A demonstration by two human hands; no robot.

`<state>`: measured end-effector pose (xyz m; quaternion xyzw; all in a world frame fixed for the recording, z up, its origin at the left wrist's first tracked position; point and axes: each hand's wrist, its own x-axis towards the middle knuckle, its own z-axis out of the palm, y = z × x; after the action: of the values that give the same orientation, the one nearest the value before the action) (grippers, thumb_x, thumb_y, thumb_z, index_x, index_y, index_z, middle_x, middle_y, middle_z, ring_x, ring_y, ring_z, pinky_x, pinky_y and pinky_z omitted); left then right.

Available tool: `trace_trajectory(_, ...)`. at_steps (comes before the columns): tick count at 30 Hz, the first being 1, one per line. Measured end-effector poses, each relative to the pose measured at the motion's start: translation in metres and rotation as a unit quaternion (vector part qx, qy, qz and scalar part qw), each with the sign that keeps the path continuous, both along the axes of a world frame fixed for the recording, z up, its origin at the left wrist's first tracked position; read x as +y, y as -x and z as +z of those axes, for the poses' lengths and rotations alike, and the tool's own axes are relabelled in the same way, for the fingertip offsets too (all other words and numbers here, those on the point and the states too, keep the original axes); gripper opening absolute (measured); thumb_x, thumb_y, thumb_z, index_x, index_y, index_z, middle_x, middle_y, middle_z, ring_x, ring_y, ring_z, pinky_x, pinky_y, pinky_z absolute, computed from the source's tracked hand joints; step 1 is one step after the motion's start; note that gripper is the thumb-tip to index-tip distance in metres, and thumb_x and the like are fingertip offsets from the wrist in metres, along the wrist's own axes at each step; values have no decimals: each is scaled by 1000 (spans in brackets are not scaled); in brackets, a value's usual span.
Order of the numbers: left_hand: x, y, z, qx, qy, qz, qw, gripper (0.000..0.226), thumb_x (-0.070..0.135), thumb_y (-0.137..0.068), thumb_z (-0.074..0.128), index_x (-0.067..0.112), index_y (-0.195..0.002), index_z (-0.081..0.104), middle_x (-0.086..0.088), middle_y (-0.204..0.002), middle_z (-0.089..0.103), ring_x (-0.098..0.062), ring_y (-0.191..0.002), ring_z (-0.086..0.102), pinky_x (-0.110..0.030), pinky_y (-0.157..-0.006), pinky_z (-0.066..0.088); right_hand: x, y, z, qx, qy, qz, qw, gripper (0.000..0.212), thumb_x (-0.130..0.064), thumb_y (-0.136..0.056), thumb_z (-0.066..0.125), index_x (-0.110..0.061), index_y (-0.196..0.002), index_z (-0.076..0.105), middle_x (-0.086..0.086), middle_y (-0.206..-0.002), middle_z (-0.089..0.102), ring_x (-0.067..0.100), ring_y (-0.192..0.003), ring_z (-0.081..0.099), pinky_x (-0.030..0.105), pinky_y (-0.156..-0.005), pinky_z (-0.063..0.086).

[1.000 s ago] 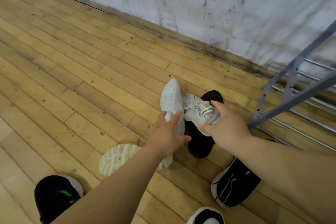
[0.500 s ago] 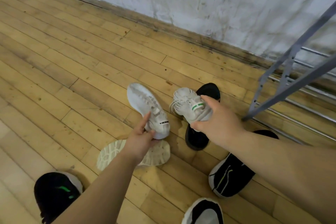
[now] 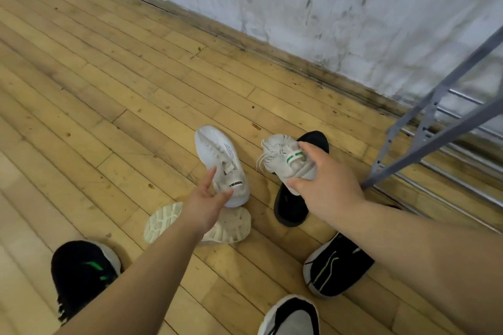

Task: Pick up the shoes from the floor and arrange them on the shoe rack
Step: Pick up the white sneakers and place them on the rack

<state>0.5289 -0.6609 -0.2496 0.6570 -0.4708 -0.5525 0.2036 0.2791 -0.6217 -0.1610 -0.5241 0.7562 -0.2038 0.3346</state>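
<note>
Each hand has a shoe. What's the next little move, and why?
Probably swing both shoes rightward toward the shoe rack: the left hand holds a white sneaker, the right hand grips a green-striped knit sneaker, and both are already lifted.

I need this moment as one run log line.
left hand: holds white shoe | right hand: holds green-striped shoe | floor: upturned shoe
</note>
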Motion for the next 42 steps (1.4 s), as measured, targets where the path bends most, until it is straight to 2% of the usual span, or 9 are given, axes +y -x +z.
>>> trace_trajectory(2, 8, -13, 12, -17, 0, 26, 1000, 71, 35, -97, 69, 44, -158, 33, 11, -113, 62, 4, -80, 57, -20, -71, 48, 3, -2, 18, 23, 14, 34, 999, 75, -32, -91, 75, -40, -155, 36, -12, -134, 54, 8, -113, 54, 22, -89, 42)
trace_trajectory(6, 36, -50, 44, -34, -11, 69, 997, 74, 46, -94, 70, 52, -156, 31, 0, -152, 50, -25, -132, 53, -46, -108, 48, 0, -10, 85, 87, 22, 116, 989, 78, -41, -92, 74, -44, -157, 31, -11, -150, 44, 12, -131, 46, 25, -98, 37)
trace_trajectory(15, 188, -149, 87, -123, -39, 140, 982, 77, 37, -99, 67, 41, -162, 24, -1, -158, 46, -14, -103, 65, -31, -80, 57, 61, -146, 186, 136, -28, 335, 932, 81, -48, -84, 73, -40, -155, 36, -2, -157, 46, 20, -138, 47, 28, -100, 41)
trace_trajectory(18, 256, -187, 69, -194, -84, 137, 968, 79, 40, -96, 67, 37, -163, 24, -3, -158, 43, -16, -93, 64, -22, -60, 52, 107, -191, 167, 102, -81, 383, 915, 74, -32, -90, 74, -30, -155, 39, -1, -138, 60, 15, -115, 60, 13, -80, 48)
trace_trajectory(20, 298, -208, 49, -245, -141, 131, 950, 88, 52, -89, 69, 39, -162, 21, -9, -159, 38, -25, -113, 61, -32, -80, 59, 136, -212, 149, 94, -114, 408, 901, 78, -29, -92, 72, -28, -159, 32, -4, -136, 61, 13, -112, 60, 6, -65, 44)
trace_trajectory(26, 364, -222, 8, -365, -248, 42, 896, 96, 59, -86, 69, 41, -160, 10, -14, -158, 23, -42, -140, 31, -53, -112, 37, 172, -228, 127, 109, -123, 450, 877, 88, -41, -87, 75, -37, -160, 27, -7, -151, 52, 17, -137, 48, 25, -100, 42)
trace_trajectory(33, 349, -221, 8, -336, -217, 70, 914, 78, 27, -88, 56, 49, -154, 21, -12, -146, 26, -43, -122, 44, -52, -99, 54, 171, -219, 120, 126, -136, 436, 881, 85, -34, -89, 73, -38, -160, 26, -3, -148, 55, 20, -132, 51, 28, -100, 46)
trace_trajectory(39, 330, -243, 25, -69, -123, 177, 974, 95, 11, -97, 56, 66, -153, 2, -9, -153, 50, -28, -113, 67, -50, -90, 62, 156, -219, 122, 135, -136, 426, 884, 87, -32, -90, 74, -31, -162, 25, -1, -159, 44, 21, -143, 42, 32, -110, 41)
trace_trajectory(42, 331, -248, 30, -131, -147, 154, 968, 94, 4, -96, 56, 59, -157, 10, -10, -160, 41, -19, -84, 70, -39, -64, 64, 153, -220, 125, 137, -138, 426, 883, 86, -30, -91, 73, -31, -162, 24, -3, -162, 40, 19, -145, 40, 27, -106, 38)
